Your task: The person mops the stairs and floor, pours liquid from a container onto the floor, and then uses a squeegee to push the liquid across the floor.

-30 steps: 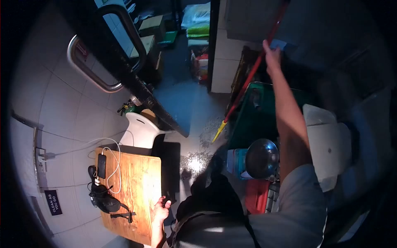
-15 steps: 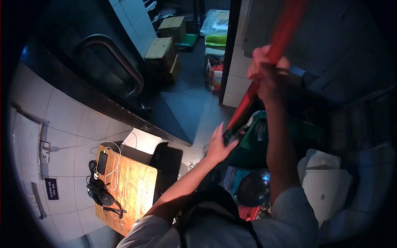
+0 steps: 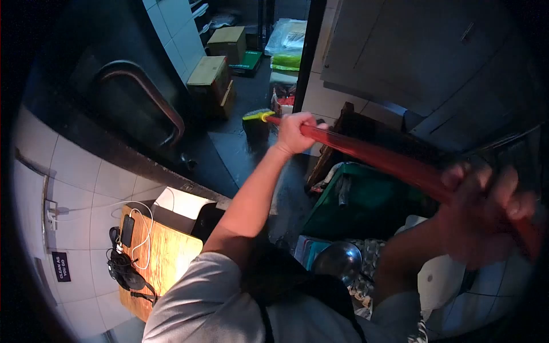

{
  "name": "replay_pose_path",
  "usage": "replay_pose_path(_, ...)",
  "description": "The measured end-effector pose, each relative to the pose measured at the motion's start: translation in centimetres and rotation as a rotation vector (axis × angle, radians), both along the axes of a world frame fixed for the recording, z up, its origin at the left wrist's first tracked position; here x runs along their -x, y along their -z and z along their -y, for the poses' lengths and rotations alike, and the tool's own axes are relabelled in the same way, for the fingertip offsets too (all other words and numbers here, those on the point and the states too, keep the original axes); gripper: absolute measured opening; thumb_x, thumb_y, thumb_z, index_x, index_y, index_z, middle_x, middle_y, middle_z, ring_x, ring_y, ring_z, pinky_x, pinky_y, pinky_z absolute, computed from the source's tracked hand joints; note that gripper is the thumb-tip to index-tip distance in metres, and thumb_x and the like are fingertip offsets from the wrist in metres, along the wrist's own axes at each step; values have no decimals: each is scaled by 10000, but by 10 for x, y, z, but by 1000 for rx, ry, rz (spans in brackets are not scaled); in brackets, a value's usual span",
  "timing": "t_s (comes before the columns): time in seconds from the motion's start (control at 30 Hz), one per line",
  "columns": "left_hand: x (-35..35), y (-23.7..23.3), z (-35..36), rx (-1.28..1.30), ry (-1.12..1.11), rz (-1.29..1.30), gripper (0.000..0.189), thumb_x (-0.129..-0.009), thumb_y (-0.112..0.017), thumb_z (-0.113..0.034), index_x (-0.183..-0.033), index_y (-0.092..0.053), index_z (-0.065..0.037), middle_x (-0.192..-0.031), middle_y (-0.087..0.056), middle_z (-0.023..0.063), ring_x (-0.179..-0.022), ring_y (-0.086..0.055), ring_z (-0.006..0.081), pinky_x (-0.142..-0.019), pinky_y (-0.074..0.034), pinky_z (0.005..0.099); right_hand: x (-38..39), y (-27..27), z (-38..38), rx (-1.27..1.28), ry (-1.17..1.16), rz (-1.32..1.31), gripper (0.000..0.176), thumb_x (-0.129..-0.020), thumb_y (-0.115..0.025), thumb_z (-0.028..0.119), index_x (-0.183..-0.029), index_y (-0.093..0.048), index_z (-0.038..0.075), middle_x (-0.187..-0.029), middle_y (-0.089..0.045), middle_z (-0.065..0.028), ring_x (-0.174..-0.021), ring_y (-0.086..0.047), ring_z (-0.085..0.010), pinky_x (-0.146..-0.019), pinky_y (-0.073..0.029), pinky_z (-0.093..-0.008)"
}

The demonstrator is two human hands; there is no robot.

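A broom [image 3: 383, 162] with a red handle stretches from the doorway to the right side of the view. Its yellow-green head [image 3: 258, 115], with dark bristles, is over the floor at the doorway. My left hand [image 3: 294, 134] is closed around the handle a little behind the head. Farther back, at the right, my right hand [image 3: 474, 217] is wrapped around the handle; motion smears its fingers. Below the handle stands a green bin [image 3: 366, 206].
A dark door [image 3: 74, 108] with a curved handle stands open at left. Cardboard boxes [image 3: 209, 74] sit beyond the doorway. A wooden table [image 3: 171, 257] holds a cable and black straps. A metal bowl [image 3: 338, 262] lies near my body.
My left hand, open beside the handle before, now grips it. The handle has swung from steep to slanting down rightward, my right hand moving right and down. The broom head has come into view.
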State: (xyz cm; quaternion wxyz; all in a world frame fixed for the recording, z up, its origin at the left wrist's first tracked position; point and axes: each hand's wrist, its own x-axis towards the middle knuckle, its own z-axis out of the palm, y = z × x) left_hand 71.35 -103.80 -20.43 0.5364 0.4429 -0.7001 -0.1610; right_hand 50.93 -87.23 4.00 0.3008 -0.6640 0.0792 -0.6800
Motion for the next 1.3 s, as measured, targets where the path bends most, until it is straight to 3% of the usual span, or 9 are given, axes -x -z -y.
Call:
replay_pose_path(0.17,-28,63,39,-3,-9,-34,279,-726,-769,-245,-731,-604,-20,-668,-612,97,-633,-609,182,-604,-476,289,3,94,51,-10,327,-231,302,-921,-450,336,-1042,-496,63,-836,-562,-83,-746,-581,-198,-747,-510,-371)
replay_pose_path(0.3,-34,91,50,-26,33,-94,272,-645,-802,-203,-696,-585,-47,-646,-604,101,-593,-612,238,-565,-468,317,-91,168,126,-267,168,-291,148,-800,-662,50,-889,-543,54,-845,-623,-107,-781,-639,-232,-769,-527,-368)
replay_pose_path(0.4,-58,114,82,-148,119,35,308,-615,-794,-194,-618,-518,-56,-565,-556,101,-513,-563,291,-493,-421,343,-112,171,152,-214,-24,-7,257,-785,-741,227,-833,-539,74,-710,-584,-90,-681,-610,-231,-749,-510,-417)
replay_pose_path(0.63,-102,170,176,-64,72,-20,250,-598,-736,-180,-620,-510,-75,-572,-523,109,-556,-555,331,-533,-438,396,-160,233,230,-160,20,-101,146,-746,-690,30,-741,-546,56,-681,-594,-70,-644,-611,-227,-672,-529,-403)
replay_pose_path(0.87,-185,265,274,-306,-177,399,429,-618,-763,-281,-932,-552,-79,-1163,-571,170,-1154,-492,363,-948,-397,435,-235,368,324,-281,178,-372,180,-663,-696,-31,-726,-538,25,-738,-573,-136,-735,-592,-317,-761,-491,-380)
replay_pose_path(0.9,-188,257,280,-359,-195,435,449,-621,-773,-304,-943,-553,-82,-1187,-565,170,-1183,-477,363,-965,-387,435,-236,357,331,-275,188,-336,177,-664,-695,-30,-720,-536,24,-738,-574,-134,-730,-591,-314,-751,-491,-376)
replay_pose_path(1.07,-138,186,250,-177,-208,-42,425,-593,-798,-349,-630,-487,-63,-670,-512,114,-617,-536,331,-563,-428,420,-203,238,306,-268,135,-311,169,-648,-684,-56,-727,-553,15,-743,-600,-131,-712,-620,-272,-742,-504,-370)
replay_pose_path(1.2,-121,136,200,-91,-22,-65,389,-617,-757,-261,-568,-425,-64,-560,-468,119,-546,-502,317,-518,-390,389,-187,153,301,-17,-163,-205,189,-579,-738,4,-680,-583,43,-648,-565,-94,-575,-573,-246,-550,-458,-327)
replay_pose_path(1.3,-123,131,208,-73,-7,-70,351,-623,-724,-217,-566,-415,-59,-540,-455,111,-519,-479,312,-507,-374,382,-191,164,294,-106,-229,-196,183,-595,-739,8,-665,-576,50,-585,-528,-74,-521,-547,-227,-489,-408,-322)
